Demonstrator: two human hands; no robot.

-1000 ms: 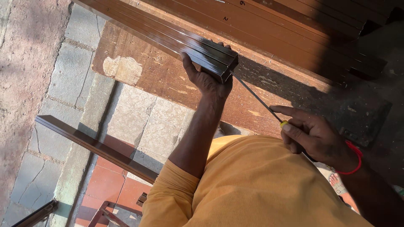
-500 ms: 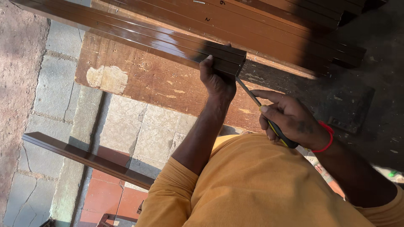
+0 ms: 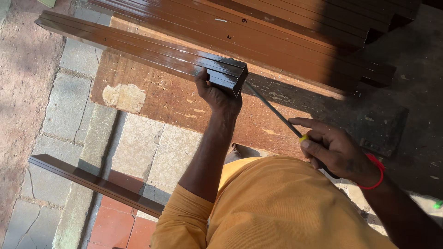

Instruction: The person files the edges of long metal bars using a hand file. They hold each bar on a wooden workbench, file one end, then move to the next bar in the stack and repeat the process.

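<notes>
A stack of brown profiles (image 3: 295,32) lies far on one worn wooden bench (image 3: 152,92), and one more single profile (image 3: 92,182) lies on the paved floor near left. The left hand (image 3: 217,94) is clamped on the near end of one glossy brown profile (image 3: 138,48), whose long axis runs from far left toward the right. The right hand (image 3: 337,150) is closed around one screwdriver (image 3: 277,115), with the thin shaft pointing up-left into that open end.
</notes>
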